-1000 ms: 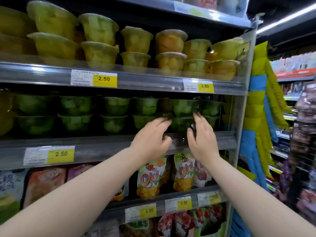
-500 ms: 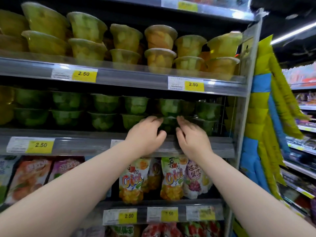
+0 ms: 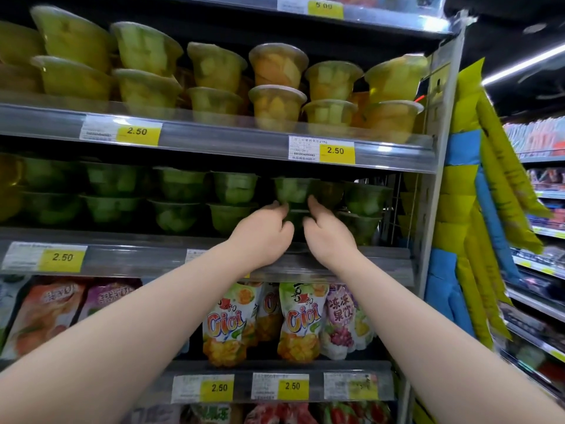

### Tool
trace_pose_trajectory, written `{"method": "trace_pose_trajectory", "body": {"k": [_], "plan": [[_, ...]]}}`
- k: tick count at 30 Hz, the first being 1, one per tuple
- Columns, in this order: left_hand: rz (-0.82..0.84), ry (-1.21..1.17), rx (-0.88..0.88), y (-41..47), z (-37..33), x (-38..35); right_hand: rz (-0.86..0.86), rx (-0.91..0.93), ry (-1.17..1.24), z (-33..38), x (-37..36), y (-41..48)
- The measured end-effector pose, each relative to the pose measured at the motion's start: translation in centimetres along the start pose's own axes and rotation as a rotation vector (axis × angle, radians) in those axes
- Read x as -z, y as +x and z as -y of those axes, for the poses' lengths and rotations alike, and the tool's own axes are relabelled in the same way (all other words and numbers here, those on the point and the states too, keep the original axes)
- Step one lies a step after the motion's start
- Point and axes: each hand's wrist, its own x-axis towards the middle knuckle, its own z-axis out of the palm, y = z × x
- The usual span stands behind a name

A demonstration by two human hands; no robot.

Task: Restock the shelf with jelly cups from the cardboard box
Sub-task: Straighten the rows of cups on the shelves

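Note:
Green jelly cups [image 3: 292, 189] stand two high along the middle shelf [image 3: 382, 266]. Both my hands reach into this shelf at a lower green cup [image 3: 296, 218] that sits dark between them. My left hand [image 3: 263, 235] curls its fingers round the cup's left side. My right hand [image 3: 328, 235] holds the right side, thumb and forefinger against it. Much of that cup is hidden by my fingers. The cardboard box is out of view.
Yellow and orange jelly cups [image 3: 276, 84] fill the shelf above. Hanging Cici pouches [image 3: 301, 319] fill the shelf below, behind my forearms. The shelf's upright post [image 3: 434, 209] and blue and yellow hanging packs [image 3: 477, 240] lie to the right, then an aisle.
Both hands have moved closer together and deeper into the middle shelf, from open over the cups to curled round one lower green cup. The view has moved closer to the shelf.

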Motion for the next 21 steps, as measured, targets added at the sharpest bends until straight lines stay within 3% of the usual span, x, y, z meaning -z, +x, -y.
{"method": "trace_pose_trajectory", "body": {"k": [5, 8, 13, 16, 21], "plan": [[-0.075, 0.051, -0.020, -0.6, -0.1, -0.2, -0.059, 0.085, -0.011, -0.5, -0.1, -0.6], [-0.213, 0.127, -0.154, -1.3, -0.7, -0.3, -0.295, 0.188, -0.035, -2.2, 0.5, -2.0], [-0.086, 0.123, -0.375, -0.8, -3.7, -2.1, -0.573, 0.022, -0.020, -5.2, 2.0, -2.9], [-0.052, 0.172, -0.389, 0.1, -5.3, -3.5, -0.506, -0.087, 0.016, -5.8, 2.7, -2.7], [0.033, 0.136, -0.265, 1.7, -6.5, -4.5, -0.343, -0.129, -0.026, -6.3, 3.4, -1.5]]}}
